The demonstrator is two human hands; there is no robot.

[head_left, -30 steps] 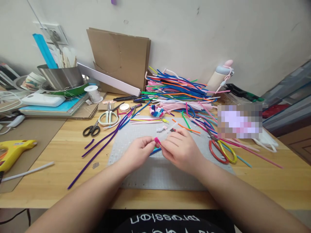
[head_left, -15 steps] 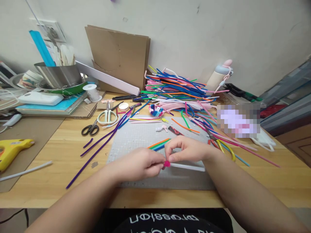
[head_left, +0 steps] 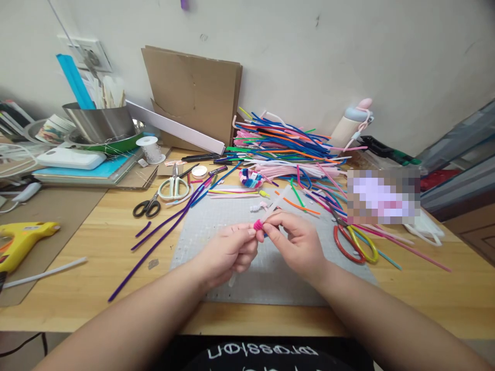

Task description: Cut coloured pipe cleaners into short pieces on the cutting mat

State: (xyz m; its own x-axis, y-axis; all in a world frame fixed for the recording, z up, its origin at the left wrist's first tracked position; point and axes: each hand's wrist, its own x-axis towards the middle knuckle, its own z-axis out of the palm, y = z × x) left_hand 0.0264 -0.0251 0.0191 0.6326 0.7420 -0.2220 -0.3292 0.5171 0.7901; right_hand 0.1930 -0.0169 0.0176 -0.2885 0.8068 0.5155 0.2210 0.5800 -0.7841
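A translucent white stick (head_left: 279,200), like a glue stick, slants up and to the right between my hands. A bright pink pipe cleaner (head_left: 258,225) is coiled tightly around it. My left hand (head_left: 230,252) is closed around the stick just left of the coil, and the stick's lower end shows beneath it. With thumb and fingers, my right hand (head_left: 296,242) pinches at the coil's right side; the pipe cleaner's end is hidden there. Both hands are above a grey cutting mat (head_left: 266,291).
A heap of coloured pipe cleaners (head_left: 286,139) lies at the back. Red-and-yellow-handled pliers (head_left: 358,245) rest at right. White scissors (head_left: 174,188), black scissors (head_left: 147,206) and purple pipe cleaners (head_left: 154,242) lie left of the mat, with a yellow glue gun (head_left: 29,239) farther left.
The stick has swung from nearly level, pointing right, to slanting up and away. My right hand has turned and come lower beside the coil. The view has shifted slightly.
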